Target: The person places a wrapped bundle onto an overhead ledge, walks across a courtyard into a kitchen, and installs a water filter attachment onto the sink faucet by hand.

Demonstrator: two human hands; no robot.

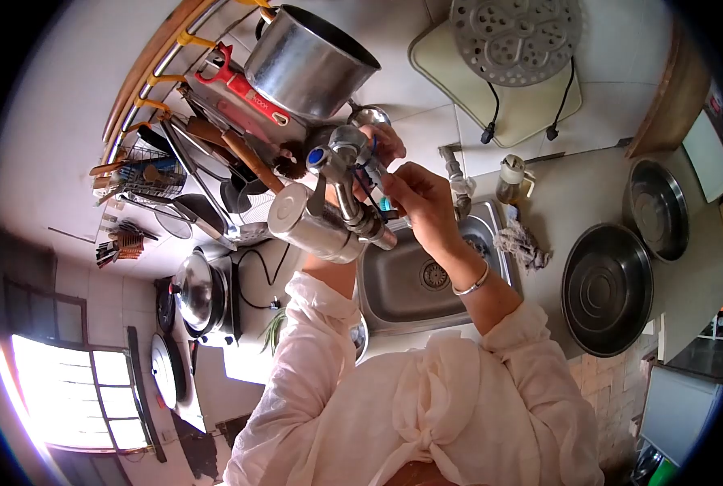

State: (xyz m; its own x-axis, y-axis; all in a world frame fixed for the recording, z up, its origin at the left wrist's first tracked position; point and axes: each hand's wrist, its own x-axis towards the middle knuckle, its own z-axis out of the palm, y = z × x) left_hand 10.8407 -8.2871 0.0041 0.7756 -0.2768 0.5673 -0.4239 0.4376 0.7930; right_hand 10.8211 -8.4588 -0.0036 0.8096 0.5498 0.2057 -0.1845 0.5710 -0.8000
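Observation:
Behind the metal tap [341, 174] with its blue-marked knob, my left hand [387, 142] shows only in part, its fingers curled beside a thin blue cord. My right hand [418, 198] is pinched close to the tap's right side, a bracelet on its wrist. What the fingers of either hand hold is too small and covered to name. A metal cylinder [313, 224] is attached to the tap's near left. Below the hands lies the steel sink [394, 283], where a small teal thing shows behind the tap.
A large pot [313, 65], a red-handled tool [248, 93] and other utensils hang at the upper left. Right of the sink are a grey rag [523, 243], a glass jar [509, 180] and two metal basins [607, 289]. A lidded pan [199, 287] stands left.

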